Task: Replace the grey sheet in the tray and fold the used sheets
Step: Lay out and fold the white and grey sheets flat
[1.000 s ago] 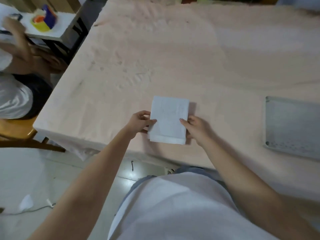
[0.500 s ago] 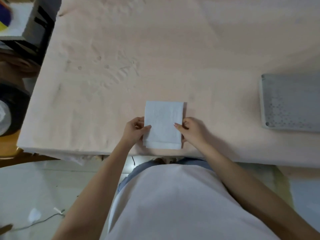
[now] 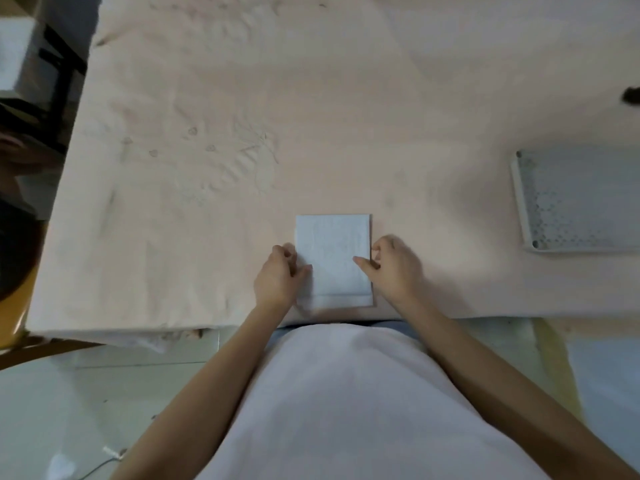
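A folded pale sheet [image 3: 332, 251] lies flat as a small rectangle near the table's front edge. My left hand [image 3: 278, 275] rests at its left side with the thumb pressing on the sheet. At the right side, my right hand [image 3: 393, 266] has curled fingers and a thumb tip on the sheet. The grey perforated tray [image 3: 581, 199] sits at the right, apart from both hands, and is cut off by the frame's edge.
The table [image 3: 311, 116] is covered with a creased pink cloth. Another person sits at the far left beside a dark-framed side table [image 3: 41, 64]. A small dark object [image 3: 631, 97] lies at the right edge. A cable lies on the floor.
The view tilted down and shifted, so sheet and tray sit differently in frame. Both hands stay at the sheet's sides, fingers curled a little more, and the sheet lies in the same place.
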The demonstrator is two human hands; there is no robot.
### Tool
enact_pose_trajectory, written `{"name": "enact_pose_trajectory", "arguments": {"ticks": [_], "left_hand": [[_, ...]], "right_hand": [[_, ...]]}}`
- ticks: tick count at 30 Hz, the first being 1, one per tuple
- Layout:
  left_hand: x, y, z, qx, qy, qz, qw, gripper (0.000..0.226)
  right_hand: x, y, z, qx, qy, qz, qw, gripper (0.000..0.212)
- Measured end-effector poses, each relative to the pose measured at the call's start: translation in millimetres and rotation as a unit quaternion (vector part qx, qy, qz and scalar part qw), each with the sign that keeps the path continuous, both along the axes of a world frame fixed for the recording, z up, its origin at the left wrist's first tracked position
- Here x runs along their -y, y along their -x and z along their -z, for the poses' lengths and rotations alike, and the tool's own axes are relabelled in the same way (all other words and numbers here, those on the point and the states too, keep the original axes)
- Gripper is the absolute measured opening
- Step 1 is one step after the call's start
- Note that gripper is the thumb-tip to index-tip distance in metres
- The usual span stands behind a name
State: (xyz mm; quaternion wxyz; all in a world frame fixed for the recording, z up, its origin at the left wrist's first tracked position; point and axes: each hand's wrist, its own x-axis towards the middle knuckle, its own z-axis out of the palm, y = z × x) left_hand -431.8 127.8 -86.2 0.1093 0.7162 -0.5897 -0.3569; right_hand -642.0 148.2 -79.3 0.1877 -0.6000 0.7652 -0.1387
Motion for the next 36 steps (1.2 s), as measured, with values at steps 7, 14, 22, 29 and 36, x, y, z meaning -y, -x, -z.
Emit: {"name": "enact_pose_trajectory", "arguments": {"ticks": [7,14,22,29,36], "left_hand": [[-6,-24,7,0.097,0.263,0.363,0.889,0.074],[-1,-28,3,0.084,0.164,0.422,0.888,0.067],[9,-27,-19,0.009,0.231,0.393,0.89,0.034],[52,-18,-58,-0.186,0.078,0.21,0.957,0.024],[136,3,-57,-0.225,0.061,0.146,0.961,0.033]], "right_hand": [[-5,14,-1,-0.085,0.001,-0.298,0.951,0.084],[0,16,2,-0.126,-0.047,-0.359,0.924,0.09],[5,16,-13,-0.045,0.078,-0.333,0.939,0.039],[39,12,-47,0.108,0.143,-0.177,0.968,0.006],[126,21,-57,0.228,0.027,-0.065,0.971,0.014]]}}
